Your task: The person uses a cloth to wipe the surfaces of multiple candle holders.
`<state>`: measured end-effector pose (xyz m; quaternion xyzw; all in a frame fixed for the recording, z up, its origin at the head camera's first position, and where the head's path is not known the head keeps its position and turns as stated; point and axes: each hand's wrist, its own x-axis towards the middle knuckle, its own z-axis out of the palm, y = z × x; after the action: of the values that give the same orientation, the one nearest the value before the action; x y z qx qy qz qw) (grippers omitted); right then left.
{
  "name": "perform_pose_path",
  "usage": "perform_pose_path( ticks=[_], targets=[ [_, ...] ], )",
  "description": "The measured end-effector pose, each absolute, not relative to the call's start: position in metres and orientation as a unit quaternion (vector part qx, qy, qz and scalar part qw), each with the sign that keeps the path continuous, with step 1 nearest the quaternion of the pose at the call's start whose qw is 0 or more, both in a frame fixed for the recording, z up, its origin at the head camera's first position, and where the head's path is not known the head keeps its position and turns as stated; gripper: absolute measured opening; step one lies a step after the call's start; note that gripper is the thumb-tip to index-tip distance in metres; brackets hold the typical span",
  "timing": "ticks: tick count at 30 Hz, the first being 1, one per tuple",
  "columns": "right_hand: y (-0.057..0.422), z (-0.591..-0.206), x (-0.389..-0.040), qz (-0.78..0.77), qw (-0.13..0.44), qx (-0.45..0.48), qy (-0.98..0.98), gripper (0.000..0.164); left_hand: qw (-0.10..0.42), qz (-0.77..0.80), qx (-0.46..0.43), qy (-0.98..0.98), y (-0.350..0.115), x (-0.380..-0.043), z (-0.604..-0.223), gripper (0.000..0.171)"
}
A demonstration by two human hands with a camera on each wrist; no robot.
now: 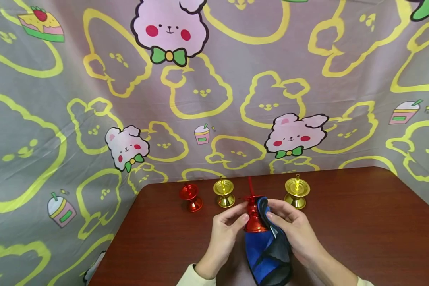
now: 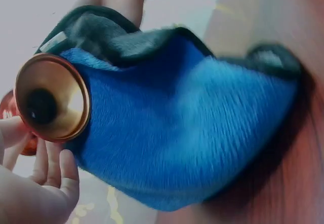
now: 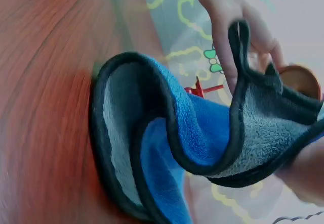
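Note:
In the head view my left hand (image 1: 223, 230) grips the stem of a shiny red candle holder (image 1: 254, 223), thumb in front, above the table. A thin red spike rises from its top. My right hand (image 1: 297, 230) pinches a blue and grey cloth (image 1: 262, 254) with dark edging against the holder's right side. The cloth hangs down below it toward the table. The left wrist view shows the holder's hollow gold underside (image 2: 71, 100), tipped toward that camera, beside the blue cloth (image 2: 147, 118). Cloth folds (image 3: 187, 128) hide much of the holder in the right wrist view.
Behind the hands stand a smaller red candle holder (image 1: 194, 204), a gold one (image 1: 226, 200) next to it, and another gold one (image 1: 296, 201) to the right. They stand near the back edge of the brown wooden table (image 1: 371, 222). A patterned curtain (image 1: 228, 87) hangs behind.

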<state>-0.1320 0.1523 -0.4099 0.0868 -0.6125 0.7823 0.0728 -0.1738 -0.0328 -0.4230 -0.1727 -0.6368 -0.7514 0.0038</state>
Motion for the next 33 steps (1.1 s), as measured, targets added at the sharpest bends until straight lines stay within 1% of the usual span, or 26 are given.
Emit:
perform_pose_path(
  ticks=[4,5,7,9,15,17,21,27,29,33],
  targets=[
    [0.16,-0.419,-0.138,0.83,0.002,0.133,-0.542,0.031,-0.007,-0.778,-0.168,-0.605,-0.031,-0.172,-0.424,0.035],
    [0.16,-0.421,-0.138,0.836,-0.011,0.136,-0.531,0.032,-0.009,-0.783,-0.164,-0.6,-0.03,-0.172,-0.425,0.036],
    [0.158,-0.424,-0.138,0.842,-0.016,0.121,-0.526,0.032,-0.014,-0.79,-0.157,-0.592,-0.028,-0.171,-0.426,0.036],
    [0.154,-0.424,-0.136,0.839,-0.002,0.092,-0.536,0.032,-0.017,-0.794,-0.149,-0.589,-0.027,-0.17,-0.427,0.037],
    [0.141,-0.416,-0.132,0.794,0.094,0.009,-0.601,0.039,-0.003,-0.797,-0.154,-0.584,-0.022,-0.168,-0.424,0.035],
    [0.138,-0.413,-0.131,0.775,0.115,-0.007,-0.621,0.042,0.015,-0.793,-0.163,-0.587,-0.02,-0.168,-0.423,0.033],
    [0.133,-0.409,-0.129,0.741,0.152,-0.026,-0.653,0.039,0.057,-0.779,-0.174,-0.6,-0.014,-0.165,-0.421,0.028],
    [0.124,-0.411,-0.128,0.721,0.208,-0.014,-0.661,0.035,0.125,-0.752,-0.189,-0.62,-0.004,-0.162,-0.422,0.023],
    [0.12,-0.412,-0.129,0.72,0.218,-0.01,-0.659,0.035,0.159,-0.725,-0.195,-0.641,-0.001,-0.16,-0.423,0.022],
    [0.115,-0.414,-0.13,0.703,0.224,-0.006,-0.675,0.04,0.243,-0.646,-0.21,-0.692,0.008,-0.158,-0.425,0.022]
  ],
)
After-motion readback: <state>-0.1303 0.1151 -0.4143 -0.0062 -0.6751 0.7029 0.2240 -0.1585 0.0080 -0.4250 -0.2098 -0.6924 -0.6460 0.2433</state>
